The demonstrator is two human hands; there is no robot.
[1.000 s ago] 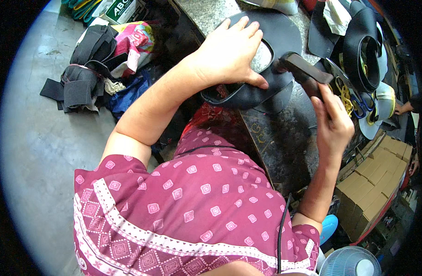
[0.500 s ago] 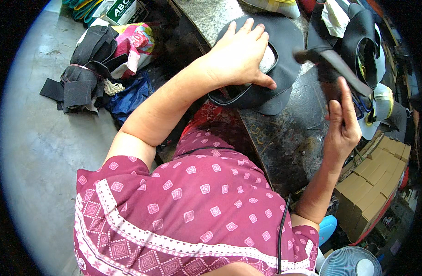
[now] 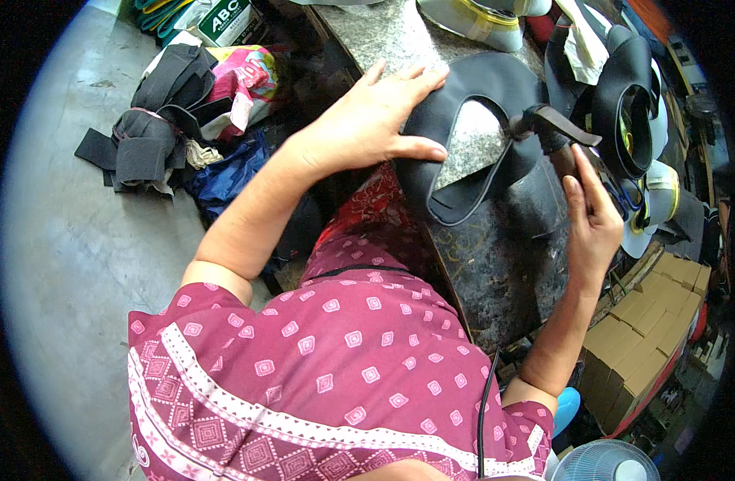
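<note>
Black ring-shaped piece (image 3: 504, 84) on the workbench (image 3: 504, 280). Hands?

Left hand (image 3: 367, 128), fingers spread over its edge; right hand (image 3: 593, 228), fingers curled round a hammer (image 3: 558, 128). Best strike squarely, left thumb clear.

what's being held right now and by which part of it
Right hand: a hammer, by its handle. Left hand only touches the black piece.

Bold white capital letters on dark green panel of white-and-green package (image 3: 230, 20), top left; smaller lines beneath too small to read. Lettering on crumpled pink, white and yellow plastic bag (image 3: 254, 74), broken by folds. Faint yellowish scrawl on dark, stained worktop (image 3: 500, 280), illegible.
</note>
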